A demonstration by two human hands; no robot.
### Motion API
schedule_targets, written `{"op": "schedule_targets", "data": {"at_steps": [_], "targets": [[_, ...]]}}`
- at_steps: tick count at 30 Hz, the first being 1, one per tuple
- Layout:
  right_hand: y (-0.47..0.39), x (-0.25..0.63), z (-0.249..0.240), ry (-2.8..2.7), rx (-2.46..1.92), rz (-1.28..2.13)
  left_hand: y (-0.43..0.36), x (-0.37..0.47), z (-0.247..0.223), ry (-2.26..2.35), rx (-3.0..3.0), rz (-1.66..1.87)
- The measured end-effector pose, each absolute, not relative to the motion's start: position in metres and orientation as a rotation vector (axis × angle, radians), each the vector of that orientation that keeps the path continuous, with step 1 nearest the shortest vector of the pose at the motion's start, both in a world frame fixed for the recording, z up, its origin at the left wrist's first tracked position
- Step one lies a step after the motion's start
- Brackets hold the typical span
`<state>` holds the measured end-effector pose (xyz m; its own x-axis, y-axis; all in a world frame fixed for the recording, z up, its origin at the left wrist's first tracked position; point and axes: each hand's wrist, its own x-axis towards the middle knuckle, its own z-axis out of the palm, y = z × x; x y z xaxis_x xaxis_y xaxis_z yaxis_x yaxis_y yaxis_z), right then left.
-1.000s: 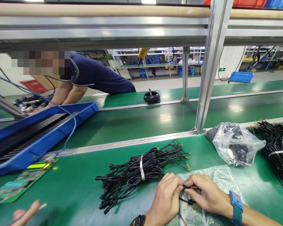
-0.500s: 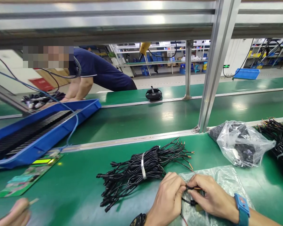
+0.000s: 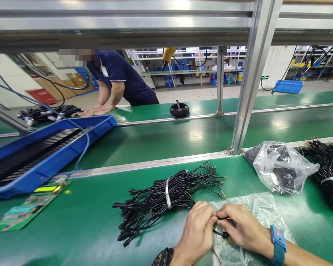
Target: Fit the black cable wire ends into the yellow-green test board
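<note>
L hand (image 3: 197, 231) and R hand (image 3: 242, 229) meet fingertip to fingertip over a flat clear plastic bag (image 3: 259, 207) on the green bench (image 3: 86, 218), both pinched shut on one thin black cable (image 3: 220, 232) w/ a small connector; red and orange wire ends show near the fingers. Cable sits on the bag, just below the knuckles. Tied bundle of black cables (image 3: 161, 199), white strap round its middle, lies just beyond and left of the bag, nearly touching L hand. Crumpled bag of black parts (image 3: 280, 168) is beyond-right of the flat bag; another cable heap (image 3: 329, 170) further right. Blue tray (image 3: 44, 155) and green circuit board (image 3: 30, 207) w/ lit display are well left of the bundle. Across the belt, another person (image 3: 119, 77) leans w/ hands flat on the far bench.
</note>
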<state>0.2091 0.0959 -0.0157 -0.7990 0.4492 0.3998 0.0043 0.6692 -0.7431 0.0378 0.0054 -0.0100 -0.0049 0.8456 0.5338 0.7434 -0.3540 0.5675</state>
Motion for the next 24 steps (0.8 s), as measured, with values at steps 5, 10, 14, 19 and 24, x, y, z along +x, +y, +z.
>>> {"op": "schedule_targets", "data": {"at_steps": [5,10,14,19,24], "targets": [[0.100,0.211,-0.010,-2.328,-0.314,1.011,0.005,0.035,-0.007,1.677,2.146,1.283],[0.103,0.215,-0.004,-2.332,-0.345,0.980,0.004,0.034,-0.007,1.663,2.185,1.319],[0.103,0.214,-0.006,-2.294,-0.323,0.986,0.004,0.036,-0.008,1.669,2.187,1.338],[0.100,0.209,-0.012,-2.258,-0.337,0.981,0.005,0.039,-0.005,1.679,2.198,1.385],[0.105,0.206,-0.013,-2.336,-0.266,0.832,0.009,0.033,-0.007,1.594,2.307,1.394]]}}
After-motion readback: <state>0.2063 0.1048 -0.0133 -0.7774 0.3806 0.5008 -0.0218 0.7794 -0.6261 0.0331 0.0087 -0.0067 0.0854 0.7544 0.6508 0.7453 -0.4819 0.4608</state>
